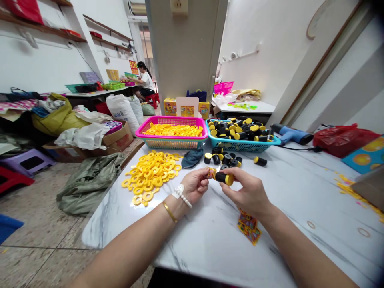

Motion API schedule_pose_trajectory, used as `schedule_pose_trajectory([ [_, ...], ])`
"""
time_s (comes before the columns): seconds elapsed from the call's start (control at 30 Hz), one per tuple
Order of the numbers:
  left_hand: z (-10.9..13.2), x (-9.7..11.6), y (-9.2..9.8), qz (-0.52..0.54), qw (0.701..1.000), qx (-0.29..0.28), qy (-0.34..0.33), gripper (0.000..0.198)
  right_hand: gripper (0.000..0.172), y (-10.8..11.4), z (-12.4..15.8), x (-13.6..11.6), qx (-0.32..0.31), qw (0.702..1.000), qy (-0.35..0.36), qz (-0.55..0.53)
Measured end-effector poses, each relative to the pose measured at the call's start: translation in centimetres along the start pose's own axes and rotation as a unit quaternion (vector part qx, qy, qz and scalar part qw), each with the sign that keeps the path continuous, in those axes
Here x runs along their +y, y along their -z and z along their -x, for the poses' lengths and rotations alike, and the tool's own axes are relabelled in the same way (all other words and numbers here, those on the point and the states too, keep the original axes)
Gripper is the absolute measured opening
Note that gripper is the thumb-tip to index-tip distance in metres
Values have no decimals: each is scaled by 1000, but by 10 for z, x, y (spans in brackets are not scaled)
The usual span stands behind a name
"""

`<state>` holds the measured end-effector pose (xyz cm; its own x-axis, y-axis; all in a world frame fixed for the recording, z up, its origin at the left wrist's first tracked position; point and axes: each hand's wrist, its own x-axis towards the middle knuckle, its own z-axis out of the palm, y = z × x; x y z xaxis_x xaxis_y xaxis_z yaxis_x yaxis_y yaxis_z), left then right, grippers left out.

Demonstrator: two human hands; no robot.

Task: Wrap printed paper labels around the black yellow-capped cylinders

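My right hand (247, 190) grips a small black cylinder with a yellow cap (223, 177) between thumb and fingers. My left hand (195, 185) pinches a small colourful printed sticker (211, 173) against the cylinder's left end. Below my right hand lie more printed stickers (249, 227), partly overlapping. Just beyond my hands stand and lie several black cylinders (229, 160), some with yellow caps. To the left of my left hand spreads a heap of yellow plastic rings (150, 174) with small tabs. A dark blue cloth (192, 158) sits between the heap and the cylinders.
A pink-rimmed basket (141, 131) holds yellow pieces; a teal basket (240, 146) beside it holds capped black cylinders. At right are a blue heat-gun-like tool (292, 134), a red plastic bag (345, 140) and a box (367, 156). Another person (147, 82) sits at a far table.
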<state>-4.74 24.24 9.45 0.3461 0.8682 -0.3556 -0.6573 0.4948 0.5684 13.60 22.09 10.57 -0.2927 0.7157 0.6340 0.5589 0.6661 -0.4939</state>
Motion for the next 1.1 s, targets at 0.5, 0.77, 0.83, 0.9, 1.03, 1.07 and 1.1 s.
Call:
schedule_pose_trajectory([
  [0.5,2,-3,-3,14,1000,7,-8,15,26,-4,1,-1,-5,990,-98,-99],
  [0.77,-1,-10,1,-82,995,19,-58,13,26,-6,4,1,-6,999,-21,-25],
  [0.83,-2,-11,1,-124,988,11,-95,20,24,-7,4,2,6,999,-28,-38],
  [0.9,-2,-10,2,-169,977,20,-127,29,22,-7,3,4,20,996,-48,-66],
  [1.03,-2,-1,3,-255,939,78,-216,41,25,-3,-2,7,43,985,-93,-135],
  [1.07,-1,2,3,-271,934,63,-222,45,26,-2,-3,8,43,983,-98,-152],
  [1.1,0,5,3,-283,935,30,-212,51,27,-2,-4,9,39,980,-101,-168],
])
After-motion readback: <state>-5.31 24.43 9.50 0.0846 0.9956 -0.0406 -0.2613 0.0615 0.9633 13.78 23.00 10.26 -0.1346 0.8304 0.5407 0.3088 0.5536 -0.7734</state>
